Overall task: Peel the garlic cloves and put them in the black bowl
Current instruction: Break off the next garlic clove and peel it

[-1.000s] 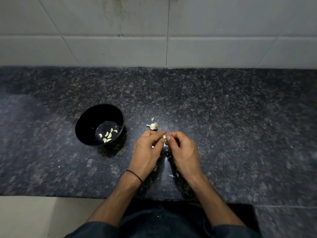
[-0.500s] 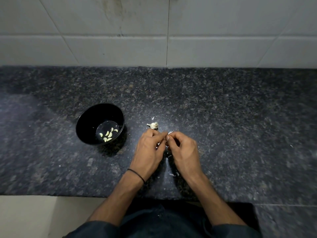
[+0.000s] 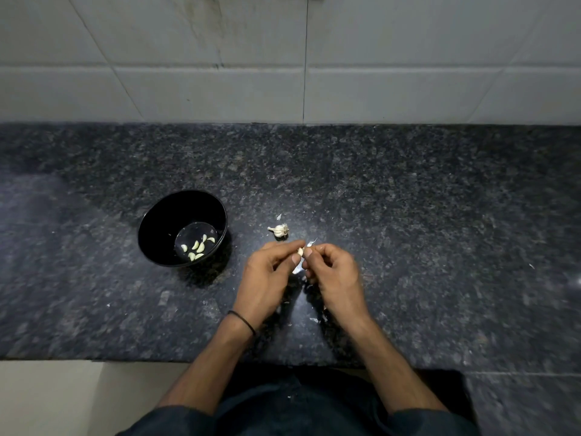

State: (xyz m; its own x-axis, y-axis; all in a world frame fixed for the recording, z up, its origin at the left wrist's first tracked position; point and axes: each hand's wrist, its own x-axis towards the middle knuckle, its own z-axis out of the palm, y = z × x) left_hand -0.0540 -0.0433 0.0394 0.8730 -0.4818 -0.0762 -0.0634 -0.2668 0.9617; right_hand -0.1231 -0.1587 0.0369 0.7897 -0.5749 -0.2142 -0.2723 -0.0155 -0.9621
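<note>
A single wide head view looks forward and down, close over the left hand (image 3: 267, 280) and right hand (image 3: 338, 278); the bench (image 3: 424, 215) spreads around them, with the wall (image 3: 408, 58) well beyond the hands.

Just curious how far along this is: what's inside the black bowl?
Inside the black bowl lie about seven pale peeled garlic cloves, loose on its shiny bottom. Nothing else shows there. The bowl's near wall may cover a sliver of the bottom.
</note>
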